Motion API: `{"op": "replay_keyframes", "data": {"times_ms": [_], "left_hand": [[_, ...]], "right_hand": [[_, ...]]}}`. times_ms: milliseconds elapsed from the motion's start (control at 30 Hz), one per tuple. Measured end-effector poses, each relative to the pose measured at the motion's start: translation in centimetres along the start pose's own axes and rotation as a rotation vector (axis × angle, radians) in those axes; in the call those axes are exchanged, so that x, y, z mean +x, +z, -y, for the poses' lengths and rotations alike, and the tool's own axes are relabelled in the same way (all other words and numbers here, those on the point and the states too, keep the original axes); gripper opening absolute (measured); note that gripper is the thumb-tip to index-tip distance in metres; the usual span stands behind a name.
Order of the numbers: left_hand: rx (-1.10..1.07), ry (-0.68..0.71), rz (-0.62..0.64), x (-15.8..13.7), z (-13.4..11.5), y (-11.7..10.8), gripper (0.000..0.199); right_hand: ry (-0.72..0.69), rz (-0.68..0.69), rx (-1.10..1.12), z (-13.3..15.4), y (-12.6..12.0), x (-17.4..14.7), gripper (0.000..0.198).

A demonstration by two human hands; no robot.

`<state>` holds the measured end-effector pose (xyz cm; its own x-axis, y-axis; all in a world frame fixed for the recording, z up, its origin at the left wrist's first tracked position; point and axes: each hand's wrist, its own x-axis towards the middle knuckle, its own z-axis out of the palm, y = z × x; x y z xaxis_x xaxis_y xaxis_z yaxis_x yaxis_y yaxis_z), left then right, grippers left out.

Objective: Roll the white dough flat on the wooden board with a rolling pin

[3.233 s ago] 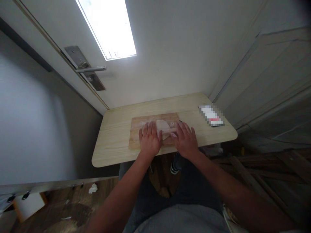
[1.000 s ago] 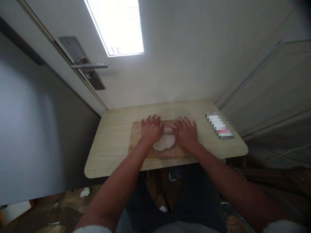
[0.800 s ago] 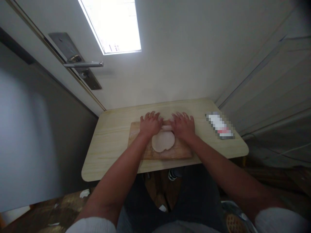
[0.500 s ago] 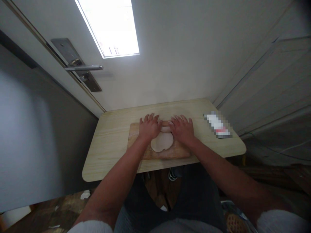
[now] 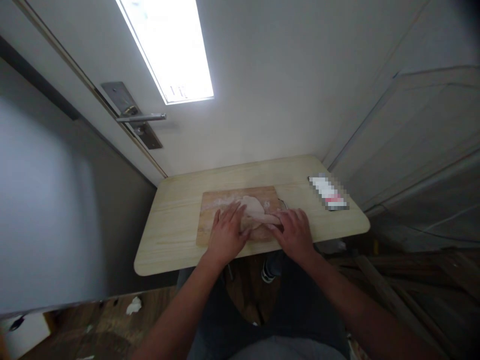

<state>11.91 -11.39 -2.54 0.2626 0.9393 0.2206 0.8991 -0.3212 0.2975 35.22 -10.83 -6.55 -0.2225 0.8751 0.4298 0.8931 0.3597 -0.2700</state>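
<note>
A pale, flattened piece of dough (image 5: 252,206) lies on a floured wooden cutting board (image 5: 206,230). My left hand (image 5: 227,232) rests at the dough's left side, fingers stretched forward and apart, thumb toward the middle. Closed around the right end of a light rolling pin (image 5: 269,219) is my right hand (image 5: 294,231), near the board's right edge. The pin lies across the near part of the dough. Its left end is hard to make out beside my left hand.
The board sits on a light wooden table (image 5: 165,225) with rounded corners. A pixelated, phone-like object (image 5: 328,192) lies at the right. Behind stands a white door with a metal handle (image 5: 142,118). A metal loop (image 5: 283,202) shows at the board's right edge.
Both hands have come from the board's far edge toward me, the right one with the rolling pin. More of the board's far side and the dough's far edge now shows. The view has shifted slightly.
</note>
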Motion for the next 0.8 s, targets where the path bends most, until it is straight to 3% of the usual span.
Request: {"op": "replay_keyframes", "data": {"times_ms": [167,233,333,467,533,667,800], "left_hand": [[-0.149,-0.217,-0.108,3.0,3.2,0.0,0.078],[-0.214,-0.162,-0.018,5.0,3.3,0.4,0.070],[-0.254,0.044,0.171,8.1,2.2,0.8,0.066],[-0.212,0.073,0.321,10.8,1.0,0.6,0.063],[-0.223,0.006,0.322,11.2,1.4,0.4,0.057],[-0.310,-0.182,0.301,10.6,3.3,0.3,0.024],[-0.327,-0.300,0.232,8.4,4.5,-0.2,0.022]], "right_hand": [[0.168,-0.045,-0.019,-2.6,-0.9,-0.7,0.037],[0.257,-0.076,0.012,-3.3,-1.2,-1.1,0.039],[0.342,-0.099,0.065,-3.5,-1.5,-1.3,0.041],[0.365,-0.086,0.106,-2.4,-1.8,-1.0,0.041],[0.359,-0.071,0.117,-1.8,-1.8,-0.7,0.041],[0.337,-0.046,0.130,-1.0,-1.6,-0.2,0.040],[0.292,-0.015,0.135,-0.4,-1.2,0.4,0.040]]}}
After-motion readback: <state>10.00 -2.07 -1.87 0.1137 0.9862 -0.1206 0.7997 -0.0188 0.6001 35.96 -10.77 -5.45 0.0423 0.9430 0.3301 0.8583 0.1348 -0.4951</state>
